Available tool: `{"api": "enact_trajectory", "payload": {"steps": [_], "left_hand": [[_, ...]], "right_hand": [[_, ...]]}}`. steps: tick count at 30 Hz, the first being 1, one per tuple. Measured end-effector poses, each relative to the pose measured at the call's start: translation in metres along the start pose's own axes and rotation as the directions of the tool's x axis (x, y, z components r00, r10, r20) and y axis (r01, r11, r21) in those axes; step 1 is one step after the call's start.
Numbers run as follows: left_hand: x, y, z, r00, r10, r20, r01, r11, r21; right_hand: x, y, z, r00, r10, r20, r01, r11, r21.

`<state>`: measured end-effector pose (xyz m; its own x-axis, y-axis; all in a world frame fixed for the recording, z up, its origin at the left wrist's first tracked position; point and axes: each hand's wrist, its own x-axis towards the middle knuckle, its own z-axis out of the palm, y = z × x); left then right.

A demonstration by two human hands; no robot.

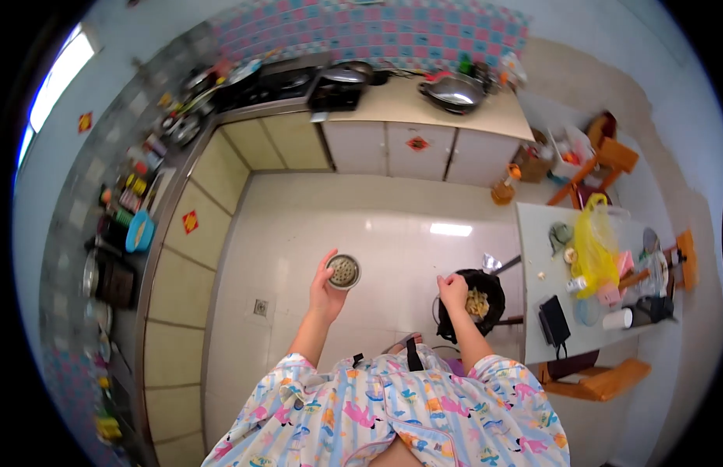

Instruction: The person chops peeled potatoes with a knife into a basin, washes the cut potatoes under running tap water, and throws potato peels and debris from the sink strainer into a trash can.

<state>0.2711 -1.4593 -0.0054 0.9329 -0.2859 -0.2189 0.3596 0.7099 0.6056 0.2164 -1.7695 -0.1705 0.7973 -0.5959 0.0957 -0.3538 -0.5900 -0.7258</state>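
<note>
Held out over the floor, my left hand [324,289] grips a small round metal strainer [344,272] by its side, thumb along the rim. Its inside looks grey and dotted with holes. My right hand [453,292] is closed, fingers pressed together, and whatever may be in them is hidden. Just beside and partly below that hand stands a trash bin lined with a black bag [492,292]. Pale yellowish scraps [476,304] lie inside the bin.
A white table [536,233] at the right carries a yellow plastic bag [595,249] and a black case [554,321]. Wooden chairs [603,381] stand around it. Cabinets [174,288] line the left and back, with a lidded wok [455,93] on the counter. A floor drain [261,307] lies left.
</note>
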Motion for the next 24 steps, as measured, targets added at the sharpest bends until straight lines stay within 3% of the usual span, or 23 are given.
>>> {"api": "enact_trajectory", "payload": {"steps": [3,6,7,10,13,15,19,22,24], "left_hand": [[-0.079,0.043,-0.074,0.985,0.145,-0.097,-0.147,0.989,-0.014],[-0.178,0.083,-0.165,0.917,0.308,-0.255,-0.34,0.936,-0.093],[-0.211,0.092,-0.185,0.886,0.34,-0.315,-0.388,0.916,-0.104],[-0.326,0.115,-0.247,0.761,0.42,-0.495,-0.541,0.831,-0.126],[-0.427,0.127,-0.304,0.628,0.456,-0.631,-0.658,0.744,-0.117],[-0.484,0.135,-0.332,0.55,0.496,-0.672,-0.72,0.69,-0.08],[-0.555,0.161,-0.364,0.39,0.549,-0.739,-0.825,0.564,-0.016],[-0.579,0.189,-0.397,0.354,0.596,-0.721,-0.883,0.467,-0.048],[-0.588,0.209,-0.414,0.319,0.631,-0.707,-0.895,0.446,-0.006]], "right_hand": [[-0.05,-0.077,0.033,0.974,0.021,0.225,-0.04,0.996,0.083],[-0.123,-0.125,0.089,0.94,-0.322,0.114,0.288,0.927,0.242],[-0.147,-0.165,0.077,0.93,-0.176,0.324,0.058,0.938,0.343],[-0.223,-0.23,0.091,0.882,-0.279,0.38,0.066,0.871,0.487],[-0.277,-0.257,0.122,0.724,-0.307,0.618,0.01,0.9,0.435],[-0.317,-0.288,0.136,0.664,-0.296,0.687,-0.079,0.886,0.458],[-0.382,-0.356,0.167,0.534,-0.303,0.79,-0.135,0.891,0.433],[-0.431,-0.409,0.202,0.408,-0.288,0.866,-0.225,0.888,0.401],[-0.466,-0.44,0.231,0.311,-0.299,0.902,-0.202,0.907,0.37]]}}
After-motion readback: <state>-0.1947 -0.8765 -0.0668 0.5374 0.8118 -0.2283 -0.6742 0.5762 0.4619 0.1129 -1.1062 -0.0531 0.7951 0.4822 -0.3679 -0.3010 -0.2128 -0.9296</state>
